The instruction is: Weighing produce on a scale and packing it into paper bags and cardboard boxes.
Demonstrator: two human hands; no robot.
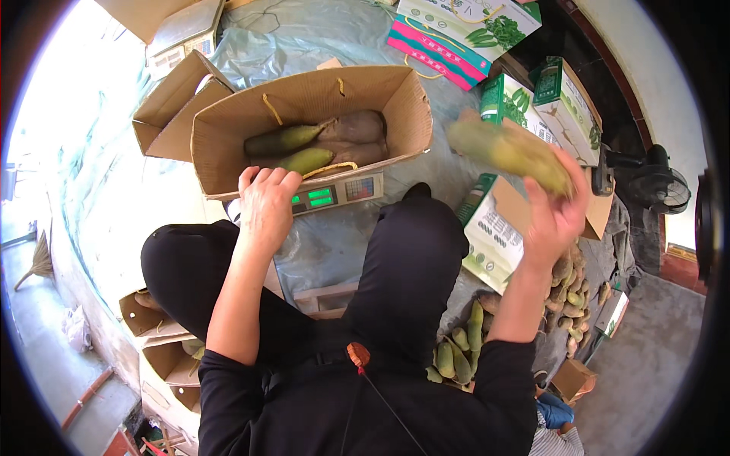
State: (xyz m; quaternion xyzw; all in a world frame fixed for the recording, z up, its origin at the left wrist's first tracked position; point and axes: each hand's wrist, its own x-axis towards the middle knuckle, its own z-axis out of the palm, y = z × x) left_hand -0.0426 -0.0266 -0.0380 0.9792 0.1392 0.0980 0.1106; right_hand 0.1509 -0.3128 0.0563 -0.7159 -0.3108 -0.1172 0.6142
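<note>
An open cardboard carton (319,87) with yellow cord handles rests on a digital scale (361,188), whose green display is lit. Inside lie several long green and brown radishes (351,125), side by side. My left hand (266,201) curls its fingers over the carton's near rim. To the right of the carton, my right hand (553,213) is closed round the near end of a thick, long green radish (509,152). Motion blurs this radish, and its far end points toward the upper left.
Printed cartons (498,228) stand on the right, near a black fan (658,182). Loose radishes (460,353) lie by my right elbow, with a brown heap (569,292) beyond. Another open carton (179,106) and a second scale (182,34) sit at the upper left. Part of another person (559,425) shows at lower right.
</note>
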